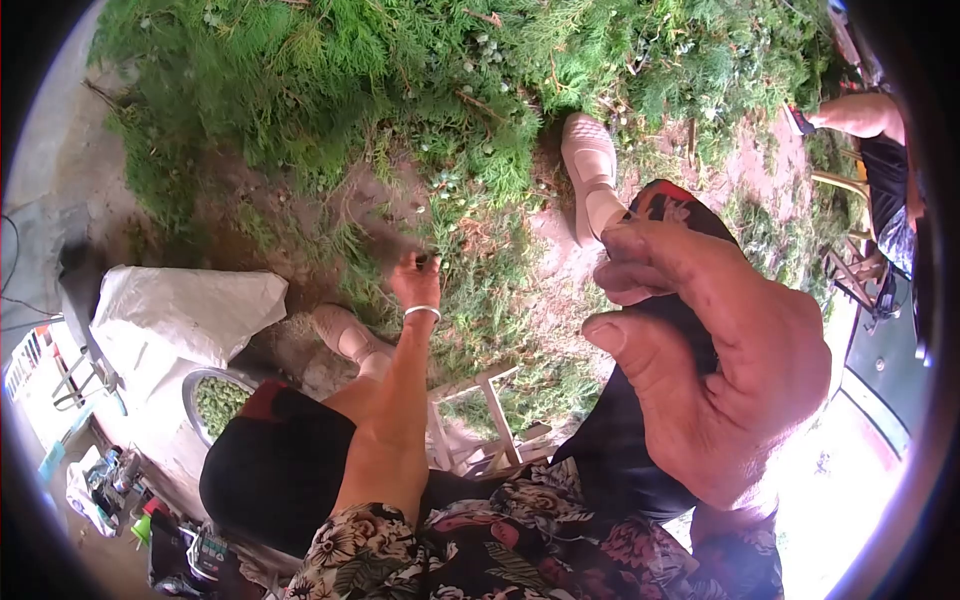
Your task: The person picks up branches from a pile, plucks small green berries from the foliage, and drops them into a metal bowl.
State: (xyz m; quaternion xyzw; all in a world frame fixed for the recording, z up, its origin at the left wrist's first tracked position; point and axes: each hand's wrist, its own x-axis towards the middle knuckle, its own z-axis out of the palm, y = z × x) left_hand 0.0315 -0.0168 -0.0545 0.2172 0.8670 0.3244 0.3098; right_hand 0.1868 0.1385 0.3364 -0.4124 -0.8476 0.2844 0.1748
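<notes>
Green cuttings (400, 100), left hand (415, 280) reaching down, right hand (715, 350) raised, curled

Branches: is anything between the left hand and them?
Nothing visible. The left hand is down at the near edge of the branches, touching the sprigs there; the right hand is raised clear of them.

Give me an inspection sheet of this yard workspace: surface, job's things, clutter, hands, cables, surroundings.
Surface: bare dirt ground strewn with green cuttings.
Job's things: metal bowl of green bits beside a white sack.
Clutter: wooden stool between the legs; oddments at lower left.
Hands: left hand, bracelet on wrist, fingers down in the cuttings; right hand raised, fingers curled, nothing seen in it.
Cables: thin cable at left edge.
Surroundings: another person upper right.
</notes>
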